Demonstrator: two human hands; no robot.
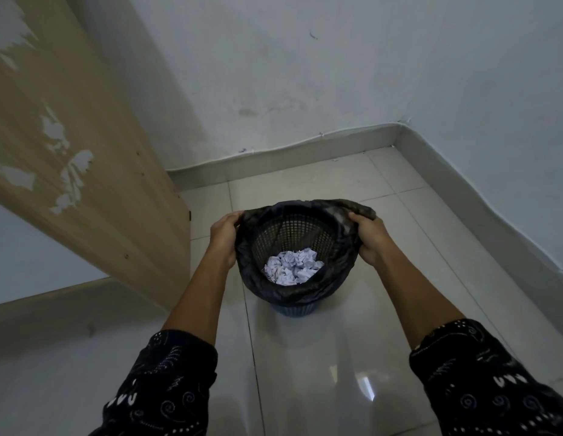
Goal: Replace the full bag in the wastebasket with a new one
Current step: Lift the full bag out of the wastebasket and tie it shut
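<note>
A dark mesh wastebasket (294,309) stands upright on the tiled floor, near the middle of the view. A black plastic bag (305,286) lines it and folds over its rim. Crumpled white paper (292,266) lies at the bottom of the bag. My left hand (224,236) grips the bag's edge at the left side of the rim. My right hand (370,236) grips the bunched bag edge at the right side of the rim. No other bag is in view.
A worn wooden panel (85,152) leans or stands at the left, close to the basket. White walls (305,73) meet in a corner behind it, with a grey skirting (274,160) along the glossy tiled floor (321,372).
</note>
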